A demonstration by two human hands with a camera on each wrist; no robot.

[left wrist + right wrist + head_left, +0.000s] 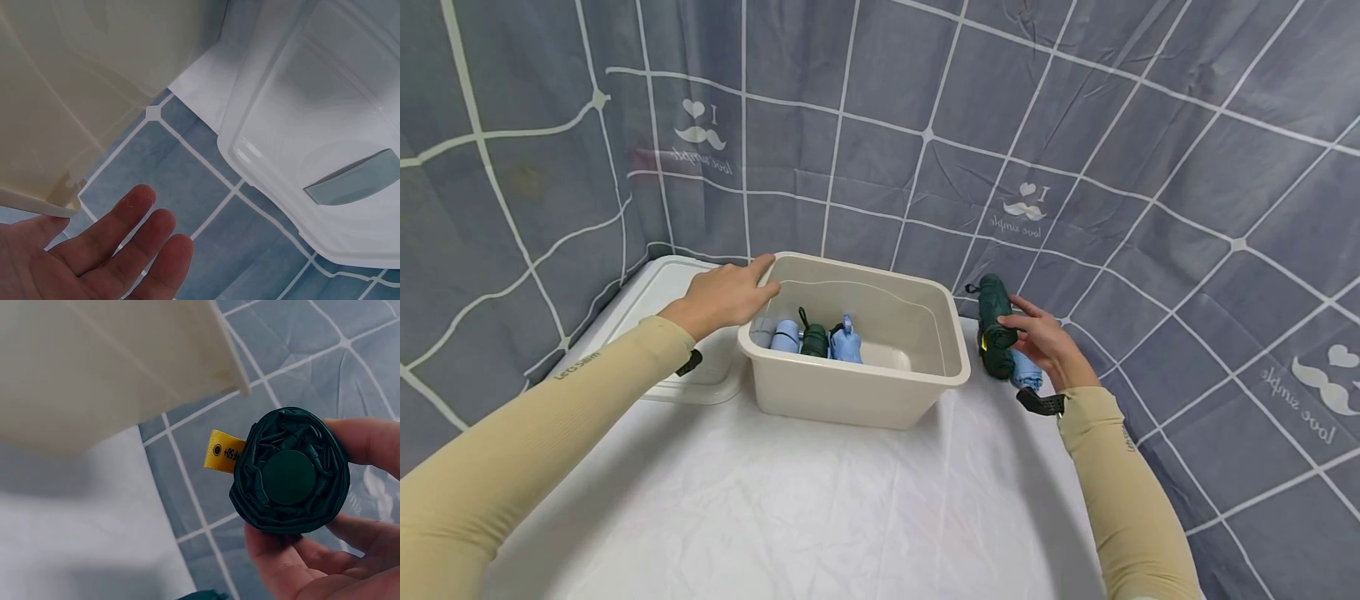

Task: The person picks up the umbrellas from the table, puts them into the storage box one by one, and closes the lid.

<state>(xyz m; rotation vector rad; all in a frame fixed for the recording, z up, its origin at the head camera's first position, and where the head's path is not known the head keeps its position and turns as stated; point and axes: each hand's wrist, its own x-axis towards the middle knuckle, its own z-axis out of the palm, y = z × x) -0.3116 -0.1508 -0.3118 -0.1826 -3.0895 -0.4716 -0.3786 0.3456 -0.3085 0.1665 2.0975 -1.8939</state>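
My left hand [726, 293] rests at the left rim of a beige plastic bin [850, 392]. In the left wrist view, that hand's fingers [134, 206] extend loosely, and one touches the rim's underside. Inside the bin, at its left, lie a blue rolled umbrella [786, 336], a dark green one [814, 340] and a light blue one [846, 343]. Right of the bin, my right hand [1043, 337] holds a dark green folded umbrella [289, 478] with a yellow tag [225, 450]. Below it lie another green umbrella [997, 364] and a blue one [1027, 372], partly hidden.
A white lid [700, 379] with a grey handle lies left of and behind the bin. The white tabletop [820, 508] spreads in front. Grey-blue gridded curtain [880, 150] hangs close behind and along both sides.
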